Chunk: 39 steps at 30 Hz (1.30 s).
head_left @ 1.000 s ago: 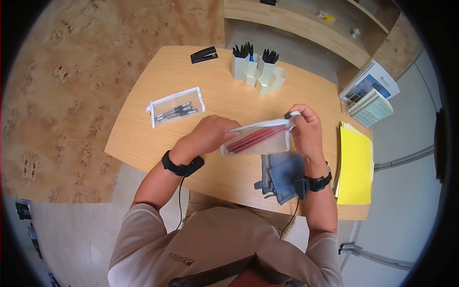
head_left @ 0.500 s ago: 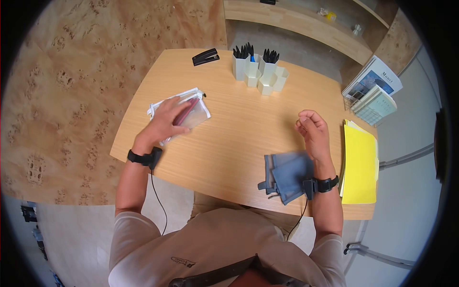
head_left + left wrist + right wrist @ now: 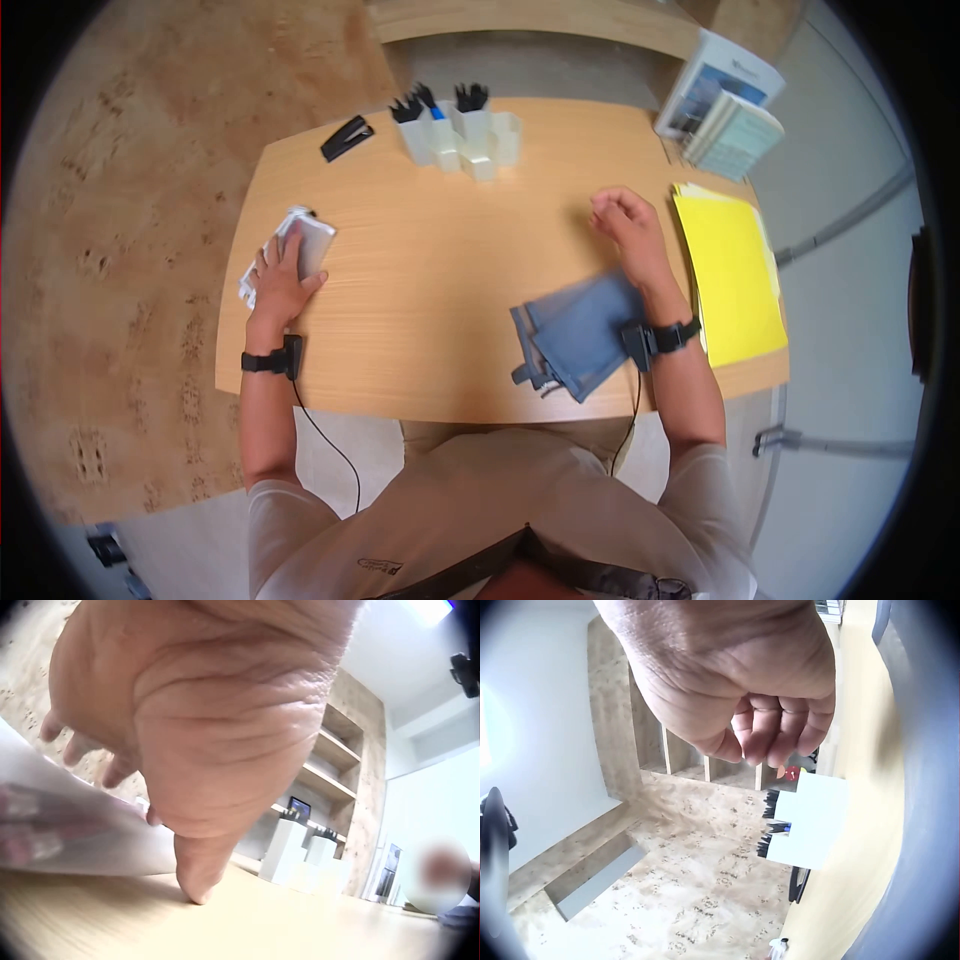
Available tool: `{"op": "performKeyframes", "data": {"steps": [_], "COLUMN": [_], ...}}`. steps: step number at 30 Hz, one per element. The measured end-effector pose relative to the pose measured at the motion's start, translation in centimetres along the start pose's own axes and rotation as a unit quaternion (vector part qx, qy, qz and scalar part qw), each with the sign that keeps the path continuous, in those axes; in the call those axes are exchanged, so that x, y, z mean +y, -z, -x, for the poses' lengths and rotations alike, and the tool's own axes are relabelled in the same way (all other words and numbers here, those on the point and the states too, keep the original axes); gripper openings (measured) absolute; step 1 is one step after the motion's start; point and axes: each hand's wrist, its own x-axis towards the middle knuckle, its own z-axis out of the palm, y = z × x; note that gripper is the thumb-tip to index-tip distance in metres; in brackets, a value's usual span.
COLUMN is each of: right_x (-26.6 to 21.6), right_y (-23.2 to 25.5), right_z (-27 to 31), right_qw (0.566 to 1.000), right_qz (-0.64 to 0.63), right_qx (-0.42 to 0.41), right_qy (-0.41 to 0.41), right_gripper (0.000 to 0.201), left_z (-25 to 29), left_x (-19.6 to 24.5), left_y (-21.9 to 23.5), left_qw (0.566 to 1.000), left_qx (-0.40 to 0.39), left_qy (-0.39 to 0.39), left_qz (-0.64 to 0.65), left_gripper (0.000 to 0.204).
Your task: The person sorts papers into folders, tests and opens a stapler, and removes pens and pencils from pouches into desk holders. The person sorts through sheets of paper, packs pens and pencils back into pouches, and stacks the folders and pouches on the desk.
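Observation:
Near the table's left edge, my left hand (image 3: 280,285) rests with spread fingers on a clear zip pouch (image 3: 318,238) with white trim. In the left wrist view the thumb of the left hand (image 3: 217,750) reaches down to the tabletop beside the pouch (image 3: 112,840), and blurred pink shapes show through its side. Most of the pouch lies hidden under the palm. My right hand (image 3: 632,235) is over the right part of the table, fingers loosely curled and holding nothing. Just below it lies a blue-grey mesh pouch (image 3: 585,335), partly covered by the right wrist.
White hexagonal pen holders (image 3: 478,150) with black pens stand at the back, a black stapler (image 3: 347,138) to their left. Yellow folders (image 3: 735,280) lie along the right edge, and books (image 3: 735,135) stand in a rack behind them. Cables hang from both wrist cameras.
My left hand carried the clear pouch with red pencils leftward onto the other clear pouch, then shifted toward the table's left edge. The right hand let go of the pouch. The head view has turned.

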Motion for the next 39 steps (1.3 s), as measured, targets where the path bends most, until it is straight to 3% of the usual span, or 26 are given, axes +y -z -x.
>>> {"op": "performKeyframes", "data": {"steps": [2,3,4,7,9,12,14,17,20,22,23,26,30,31,33,34,36,37,38,39], "right_x": [0.6,1.2,1.7,2.3,2.7,3.8,4.2,3.5,1.3,-0.5,-0.9,-1.6,-1.3,-1.1,-0.6,-0.2,0.4,0.5,0.7,0.8], "right_y": [0.3,0.4,0.4,0.2,0.4,0.3,0.6,1.1,2.0,2.6,2.9,2.8,2.0,1.8,1.5,1.3,1.0,0.8,0.7,0.6], "right_z": [-0.5,-0.7,-0.8,-1.2,-1.3,-1.4,-1.2,-1.1,-0.8,-0.5,-0.3,0.4,1.0,0.9,0.7,0.5,0.3,0.3,0.4,0.4], "right_qw": [1.000,1.000,0.999,0.999,0.999,0.997,0.995,0.994,0.996,0.995,0.994,0.990,0.981,0.981,0.981,0.984,0.986,0.984,0.981,0.980], "right_qz": [-0.012,-0.022,-0.032,-0.029,-0.031,-0.057,-0.073,-0.069,-0.063,-0.058,-0.062,0.059,0.019,0.005,-0.008,-0.020,-0.030,-0.056,-0.082,-0.080], "right_qx": [0.016,0.018,0.019,0.029,0.034,0.049,0.069,0.080,0.069,0.058,0.064,-0.054,-0.146,-0.147,-0.152,-0.127,-0.107,-0.096,-0.086,-0.092], "right_qy": [-0.008,-0.006,-0.004,0.004,-0.001,0.003,0.008,-0.008,0.010,0.057,0.057,-0.118,-0.125,-0.124,-0.122,-0.123,-0.124,-0.138,-0.154,-0.156], "right_gripper": [0.012,0.013,0.013,0.013,0.014,0.014,0.015,0.016,0.019,0.022,0.022,0.028,0.039,0.043,0.047,0.045,0.043,0.040,0.038,0.038], "left_z": [0.0,0.2,1.4,3.4,4.8,6.0,6.5,5.9,4.2,3.2,2.2,-1.1,-2.8,-3.0,-3.0,-2.8,-0.5,0.3,1.0,1.5], "left_x": [1.8,3.7,7.3,15.2,20.0,25.3,27.3,28.5,27.2,25.3,24.0,20.7,18.5,18.2,18.4,18.5,21.1,22.2,23.3,24.3], "left_y": [0.1,0.2,1.7,1.6,1.5,0.7,-0.9,-3.2,-2.0,0.8,0.5,-1.3,-2.2,-2.8,-3.1,-3.4,-0.9,0.4,0.8,1.1], "left_qw": [0.983,0.974,0.970,0.901,0.849,0.831,0.849,0.827,0.825,0.826,0.814,0.790,0.754,0.755,0.841,0.841,0.902,0.889,0.890,0.882], "left_qx": [0.139,0.128,0.040,-0.143,-0.212,-0.268,-0.198,-0.167,-0.145,-0.232,-0.213,-0.190,-0.210,-0.208,-0.120,-0.118,0.073,0.007,0.010,0.051], "left_qy": [-0.106,-0.160,-0.148,-0.262,-0.328,-0.320,-0.358,-0.424,-0.413,-0.268,-0.252,-0.193,-0.113,-0.114,-0.145,-0.144,-0.248,-0.250,-0.246,-0.324], "left_qz": [0.061,0.093,0.186,0.315,0.355,0.367,0.335,0.328,0.357,0.438,0.478,0.551,0.612,0.611,0.507,0.508,0.345,0.383,0.384,0.338], "left_gripper": [0.070,0.059,0.047,0.035,0.037,0.038,0.035,0.029,0.022,0.015,0.013,0.013,0.015,0.015,0.025,0.025,0.037,0.046,0.046,0.046]}}
